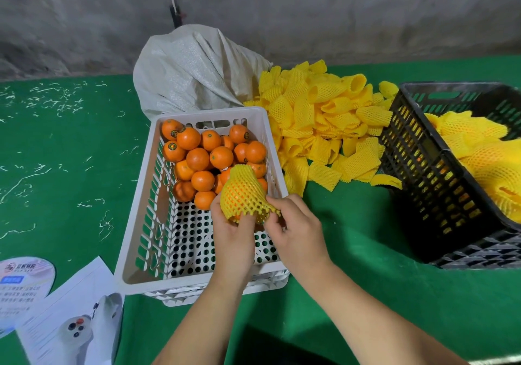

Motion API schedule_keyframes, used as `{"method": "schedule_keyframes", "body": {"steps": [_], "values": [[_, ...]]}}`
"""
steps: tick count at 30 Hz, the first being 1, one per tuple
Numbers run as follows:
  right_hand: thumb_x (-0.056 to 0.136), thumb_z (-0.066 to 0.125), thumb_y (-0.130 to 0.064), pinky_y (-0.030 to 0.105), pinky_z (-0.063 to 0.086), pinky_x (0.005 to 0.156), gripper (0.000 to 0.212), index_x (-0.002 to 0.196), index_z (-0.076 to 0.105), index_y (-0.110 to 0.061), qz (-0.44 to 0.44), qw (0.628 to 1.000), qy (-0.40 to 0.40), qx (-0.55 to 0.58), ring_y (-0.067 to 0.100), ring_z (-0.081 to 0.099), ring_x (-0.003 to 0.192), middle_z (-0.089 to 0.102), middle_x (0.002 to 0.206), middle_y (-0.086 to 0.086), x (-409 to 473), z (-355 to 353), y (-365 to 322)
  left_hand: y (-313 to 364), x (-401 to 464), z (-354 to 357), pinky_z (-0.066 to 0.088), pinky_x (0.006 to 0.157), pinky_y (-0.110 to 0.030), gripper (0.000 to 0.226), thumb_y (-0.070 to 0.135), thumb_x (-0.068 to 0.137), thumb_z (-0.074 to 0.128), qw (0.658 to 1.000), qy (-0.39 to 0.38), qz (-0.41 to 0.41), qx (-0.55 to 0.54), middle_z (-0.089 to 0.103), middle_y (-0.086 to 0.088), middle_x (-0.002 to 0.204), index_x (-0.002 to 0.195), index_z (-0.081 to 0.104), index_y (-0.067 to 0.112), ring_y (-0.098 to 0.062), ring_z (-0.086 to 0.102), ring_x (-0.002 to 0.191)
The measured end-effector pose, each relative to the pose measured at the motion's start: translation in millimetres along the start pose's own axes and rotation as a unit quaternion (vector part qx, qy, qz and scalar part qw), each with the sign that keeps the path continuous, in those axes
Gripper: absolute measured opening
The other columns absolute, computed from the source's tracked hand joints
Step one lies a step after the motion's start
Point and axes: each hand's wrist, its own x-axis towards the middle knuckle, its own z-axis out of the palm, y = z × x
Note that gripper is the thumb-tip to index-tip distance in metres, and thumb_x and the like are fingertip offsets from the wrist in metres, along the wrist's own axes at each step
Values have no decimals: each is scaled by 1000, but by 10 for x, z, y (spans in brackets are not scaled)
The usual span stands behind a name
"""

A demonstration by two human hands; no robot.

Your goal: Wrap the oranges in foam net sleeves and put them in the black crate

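Observation:
My left hand (232, 232) grips an orange (236, 195) from below, above the white crate (197, 281). A yellow foam net sleeve (244, 192) is stretched over most of that orange. My right hand (293, 229) pinches the sleeve's lower edge. Several bare oranges (208, 153) fill the far half of the white crate. The black crate (423, 173) stands at the right with several wrapped oranges (485, 156) inside. A pile of loose yellow sleeves (324, 122) lies between the two crates.
A grey woven sack (191, 68) slumps behind the white crate. Printed papers (64, 316) lie at the lower left on the green table (70, 167), which is strewn with thin white shreds. A grey wall runs along the back.

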Motion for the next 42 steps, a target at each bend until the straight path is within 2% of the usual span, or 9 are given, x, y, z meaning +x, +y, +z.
{"method": "schedule_keyframes", "body": {"steps": [4,10,17,22,26,30,34,38,42], "values": [[95,56,-15,36,60,68,31,116,71,3,8,1000,2,17,26,67,84,66,103,13,-35,53,-80,-13,11,7,56,79,-22,50,20,89,57,1000,6,-10,6,70,15,105,137,49,33,-7,66,96],[97,48,-36,31,38,116,72,162,26,-14,67,977,-197,51,18,43,138,44,146,3,-191,61,-155,173,19,-65,47,105,-45,84,36,81,67,986,-73,-89,-124,66,-9,128,159,37,25,-28,61,117],[93,58,-60,17,51,78,45,106,68,-18,260,919,-35,296,2,67,87,66,96,-16,27,-35,-242,275,30,-67,40,120,-56,85,74,97,43,983,-95,-132,-89,58,-20,150,158,43,15,-43,50,143],[65,84,-72,32,50,105,89,142,49,-46,394,772,-183,464,9,61,128,64,139,-11,201,-24,-181,217,-58,-42,49,110,-24,79,57,97,68,981,-173,-12,89,58,10,152,162,34,26,-15,55,141],[60,94,-59,36,53,104,95,143,52,-37,376,778,-220,453,15,63,127,68,135,-6,257,-234,20,135,-119,9,35,118,-15,84,49,107,55,950,-247,51,183,28,30,166,169,0,35,1,30,154],[55,91,-69,39,61,85,89,132,56,-42,359,847,-138,367,17,72,105,71,123,-7,315,-512,290,36,-157,87,15,130,-33,86,61,104,49,884,-280,122,353,-2,27,169,167,-5,39,-1,0,160],[59,72,-91,33,53,60,97,130,53,-27,410,834,-4,370,17,44,44,64,74,0,413,-791,596,4,-161,124,35,121,-38,80,72,100,44,886,-275,83,363,9,43,155,163,2,48,9,24,150],[78,46,-93,30,42,51,85,117,57,-18,423,824,77,370,19,24,47,24,72,16,596,-1223,1005,-35,-154,160,54,82,-29,68,71,99,44,871,-267,50,408,31,27,143,151,1,69,13,50,117],[89,35,-87,29,41,48,77,108,59,-15,481,791,188,326,16,35,45,41,59,2,962,-1751,1410,-83,-125,230,50,73,-25,73,65,100,50,861,-262,55,432,35,28,126,162,21,39,15,51,103]]}}
